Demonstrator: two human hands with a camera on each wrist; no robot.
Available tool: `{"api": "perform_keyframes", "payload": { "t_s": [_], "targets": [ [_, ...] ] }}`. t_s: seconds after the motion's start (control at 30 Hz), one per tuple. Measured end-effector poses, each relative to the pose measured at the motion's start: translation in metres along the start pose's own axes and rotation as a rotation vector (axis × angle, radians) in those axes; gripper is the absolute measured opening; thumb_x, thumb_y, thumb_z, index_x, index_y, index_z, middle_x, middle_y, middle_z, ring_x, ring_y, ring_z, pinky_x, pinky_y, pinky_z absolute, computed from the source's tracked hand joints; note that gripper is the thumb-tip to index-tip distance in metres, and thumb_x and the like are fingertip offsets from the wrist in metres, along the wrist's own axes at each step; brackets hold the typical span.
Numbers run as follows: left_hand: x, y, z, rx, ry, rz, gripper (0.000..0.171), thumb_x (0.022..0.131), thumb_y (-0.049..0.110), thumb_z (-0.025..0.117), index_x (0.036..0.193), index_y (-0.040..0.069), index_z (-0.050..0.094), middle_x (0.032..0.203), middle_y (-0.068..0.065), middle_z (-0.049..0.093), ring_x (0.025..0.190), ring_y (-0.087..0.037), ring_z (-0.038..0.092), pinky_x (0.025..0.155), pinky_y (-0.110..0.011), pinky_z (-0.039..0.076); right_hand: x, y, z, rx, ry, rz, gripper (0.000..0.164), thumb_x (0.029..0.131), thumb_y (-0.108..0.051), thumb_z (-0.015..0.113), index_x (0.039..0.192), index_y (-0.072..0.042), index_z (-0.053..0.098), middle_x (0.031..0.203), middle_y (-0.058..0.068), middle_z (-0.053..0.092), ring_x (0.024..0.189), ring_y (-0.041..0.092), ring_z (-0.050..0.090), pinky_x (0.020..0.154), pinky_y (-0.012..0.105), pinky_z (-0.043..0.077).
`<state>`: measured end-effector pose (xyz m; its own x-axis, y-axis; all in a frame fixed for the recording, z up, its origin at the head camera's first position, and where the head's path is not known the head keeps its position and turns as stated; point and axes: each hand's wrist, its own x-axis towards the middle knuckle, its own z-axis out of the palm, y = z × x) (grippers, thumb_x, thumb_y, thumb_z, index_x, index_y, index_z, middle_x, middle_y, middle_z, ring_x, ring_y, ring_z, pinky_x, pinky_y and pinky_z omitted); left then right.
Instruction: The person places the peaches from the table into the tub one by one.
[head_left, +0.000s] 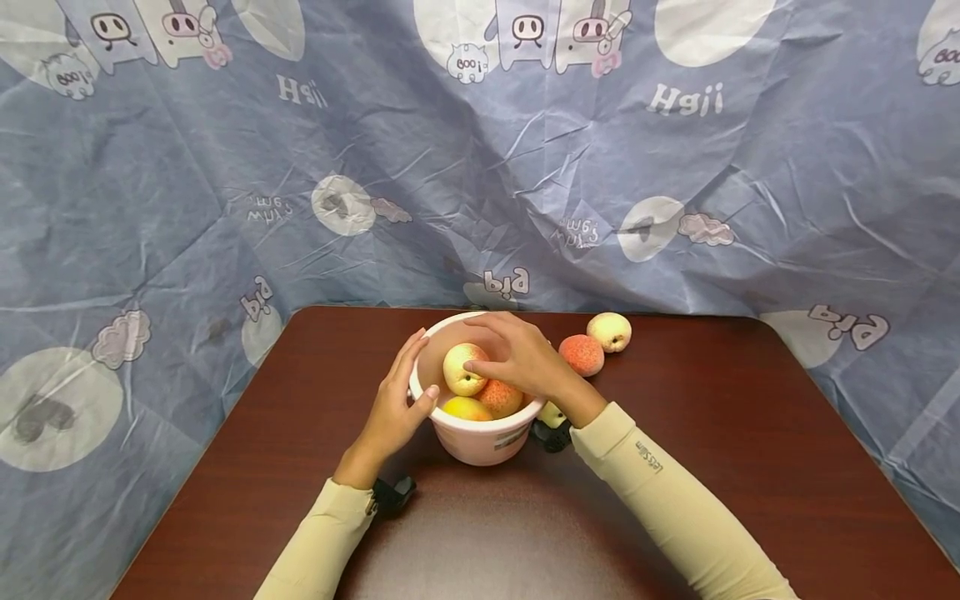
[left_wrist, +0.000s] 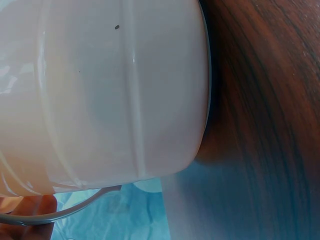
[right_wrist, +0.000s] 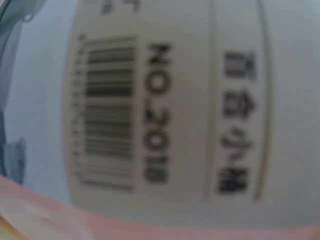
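A pink-white plastic bucket (head_left: 480, 446) stands upright on the table. My left hand (head_left: 390, 412) holds its left side, thumb over the rim and fingers outside; fingertips (left_wrist: 40, 210) show beside the handle (left_wrist: 75, 210) in the left wrist view. My right hand (head_left: 525, 354) reaches over the right rim, fingers spread and arched. Its thumb lies over the edge of a pale yellow round fruit (head_left: 459, 364), apparently touching it, with a gap below the other fingers. Lower inside are an orange speckled fruit (head_left: 499, 400) and a yellow fruit (head_left: 467, 408). A printed label (right_wrist: 170, 125) fills the right wrist view.
Right of the bucket, an orange-red fruit (head_left: 581, 355) lies by a pale yellow fruit (head_left: 609, 332) on the dark brown table (head_left: 720, 433). Another yellowish fruit (head_left: 552, 414) is partly hidden by the right wrist. A patterned blue-grey cloth (head_left: 420, 167) hangs behind the table.
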<state>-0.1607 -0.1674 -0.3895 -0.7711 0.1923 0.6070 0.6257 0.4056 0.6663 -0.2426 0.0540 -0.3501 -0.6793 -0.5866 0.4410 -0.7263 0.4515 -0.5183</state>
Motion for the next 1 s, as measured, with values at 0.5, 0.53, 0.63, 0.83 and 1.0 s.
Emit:
{"api": "perform_keyframes", "payload": {
  "t_s": [0.5,0.53,0.63,0.83,1.0],
  "targets": [
    [0.000,0.000,0.001,-0.003,0.004,0.001,0.064,0.084,0.009,0.056,0.142,-0.008,0.036,0.151,-0.020,0.031,0.134,-0.042,0.036,0.104,-0.056,0.034,-0.001,-0.001,-0.001,-0.009,-0.002,0.018,0.059,0.081,-0.043,0.074,0.131,-0.016,0.060,0.130,0.001,0.058,0.123,0.018,0.051,0.103,0.043,0.039],
    [0.000,0.001,0.001,-0.002,0.004,0.002,0.064,0.084,0.009,0.056,0.142,-0.009,0.036,0.151,-0.020,0.030,0.134,-0.042,0.036,0.104,-0.056,0.034,-0.001,-0.001,-0.001,-0.009,-0.002,0.020,0.059,0.081,-0.043,0.074,0.131,-0.016,0.060,0.130,0.001,0.058,0.123,0.018,0.051,0.103,0.044,0.039],
    [0.000,0.001,0.001,-0.005,0.004,-0.002,0.064,0.084,0.009,0.056,0.142,-0.009,0.036,0.151,-0.020,0.030,0.134,-0.042,0.036,0.103,-0.056,0.034,-0.001,-0.001,-0.001,-0.011,-0.006,0.026,0.058,0.081,-0.043,0.074,0.131,-0.016,0.059,0.130,0.001,0.058,0.123,0.018,0.050,0.103,0.043,0.039],
    [0.000,0.000,0.001,-0.006,0.004,0.000,0.064,0.084,0.010,0.056,0.142,-0.008,0.036,0.151,-0.019,0.031,0.134,-0.041,0.037,0.104,-0.056,0.034,-0.001,-0.001,-0.001,-0.013,0.001,0.026,0.059,0.081,-0.043,0.074,0.131,-0.015,0.060,0.130,0.001,0.058,0.123,0.018,0.051,0.103,0.043,0.039],
    [0.000,0.000,0.002,-0.002,0.013,0.009,0.065,0.083,0.009,0.056,0.142,-0.009,0.036,0.151,-0.021,0.031,0.133,-0.042,0.037,0.103,-0.057,0.035,-0.002,-0.001,-0.001,-0.009,0.011,0.027,0.057,0.081,-0.041,0.075,0.130,-0.015,0.060,0.128,0.001,0.059,0.121,0.017,0.052,0.102,0.042,0.040]
  ]
}}
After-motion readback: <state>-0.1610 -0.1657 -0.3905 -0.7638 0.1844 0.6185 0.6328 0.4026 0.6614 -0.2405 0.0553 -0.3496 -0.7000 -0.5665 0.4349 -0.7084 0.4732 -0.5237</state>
